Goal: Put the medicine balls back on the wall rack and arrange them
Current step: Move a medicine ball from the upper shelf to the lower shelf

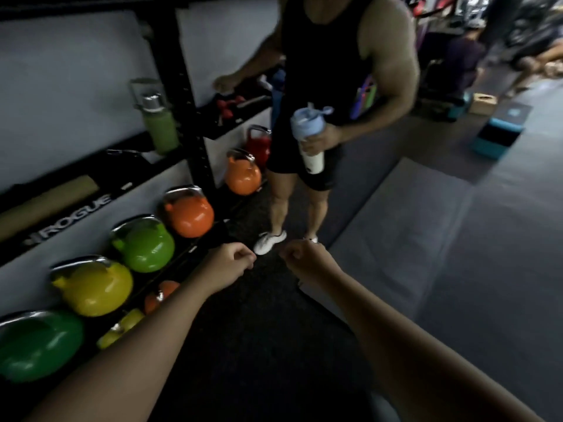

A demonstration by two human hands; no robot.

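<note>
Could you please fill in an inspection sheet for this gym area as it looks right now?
Surface: dark rubber floor, grey mats to the right.
Job's things: no medicine balls seen.
Clutter: kettlebells along the rack: orange, green, yellow; green bottle on the shelf.
Hands: left hand and right hand both fisted, empty.
Cables: nothing seen.
Surroundings: a person ahead, holding a shaker bottle.

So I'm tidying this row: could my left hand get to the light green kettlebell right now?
Probably yes: the left hand is closed but empty, and the light green kettlebell sits just to its left on the rack, with open space between them.
</note>
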